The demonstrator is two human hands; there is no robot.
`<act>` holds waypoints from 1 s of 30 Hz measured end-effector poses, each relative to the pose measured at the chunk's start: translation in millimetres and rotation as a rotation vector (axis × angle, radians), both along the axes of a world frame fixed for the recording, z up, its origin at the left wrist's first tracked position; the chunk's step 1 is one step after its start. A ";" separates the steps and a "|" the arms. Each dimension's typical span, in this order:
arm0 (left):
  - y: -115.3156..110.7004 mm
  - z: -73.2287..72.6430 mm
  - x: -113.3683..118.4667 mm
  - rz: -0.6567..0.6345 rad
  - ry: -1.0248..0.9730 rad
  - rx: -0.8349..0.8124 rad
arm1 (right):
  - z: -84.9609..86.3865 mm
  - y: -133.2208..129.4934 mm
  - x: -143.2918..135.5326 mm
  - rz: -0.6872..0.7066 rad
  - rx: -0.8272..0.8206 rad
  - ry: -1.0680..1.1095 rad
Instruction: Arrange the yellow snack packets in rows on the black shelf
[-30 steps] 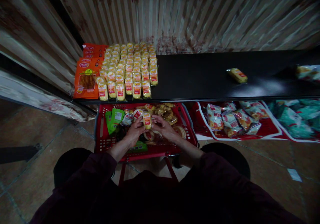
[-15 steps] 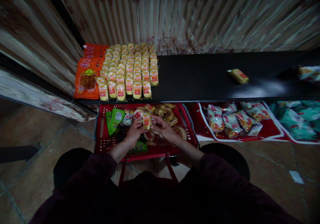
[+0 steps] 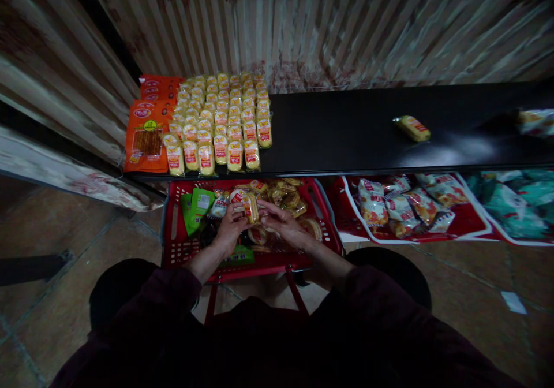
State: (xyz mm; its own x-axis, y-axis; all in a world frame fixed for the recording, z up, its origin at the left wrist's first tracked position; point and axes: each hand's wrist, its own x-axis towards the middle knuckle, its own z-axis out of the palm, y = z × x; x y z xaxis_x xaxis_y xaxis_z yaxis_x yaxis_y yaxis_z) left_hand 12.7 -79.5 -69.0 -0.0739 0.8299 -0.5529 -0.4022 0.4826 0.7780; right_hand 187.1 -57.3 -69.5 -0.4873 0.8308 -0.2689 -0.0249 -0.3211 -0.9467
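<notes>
Over the basket, my left hand [image 3: 231, 227] is closed on a small wrapped cake [image 3: 250, 208] with a yellow body and a red-and-white label. My right hand [image 3: 285, 225] is just to the right of that cake, its fingers curved and apart. Whether its fingertips touch the wrapper I cannot tell. Below both hands is a red shopping basket [image 3: 173, 239] holding green packets [image 3: 199, 206], round wrapped pastries and more yellow cakes. On the black shelf beyond, similar wrapped cakes [image 3: 220, 122] stand in tight rows.
Orange snack bags [image 3: 147, 140] lie left of the rows. One wrapped cake [image 3: 413, 129] lies alone farther right on the black shelf [image 3: 337, 128]. Below it are a basket of white-and-orange bags [image 3: 400, 209] and teal packets [image 3: 515, 203]. A pleated curtain [image 3: 303, 30] hangs behind.
The cake in my left hand has turned and tilted slightly. My right fingers have come away from its face to its right side. The view has shifted slightly.
</notes>
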 end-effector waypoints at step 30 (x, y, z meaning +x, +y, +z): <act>7.8 15.6 -7.6 0.017 -0.354 -0.303 | -5.4 0.1 1.0 0.013 -0.040 0.102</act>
State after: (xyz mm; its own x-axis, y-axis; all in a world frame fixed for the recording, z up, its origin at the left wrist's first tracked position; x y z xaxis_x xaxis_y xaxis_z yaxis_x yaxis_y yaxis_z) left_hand 5.2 -71.7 -53.4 0.1513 0.6274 -0.7639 -0.6273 0.6582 0.4163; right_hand 188.1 -57.2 -75.0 -0.5241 0.8141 -0.2503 -0.1160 -0.3593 -0.9260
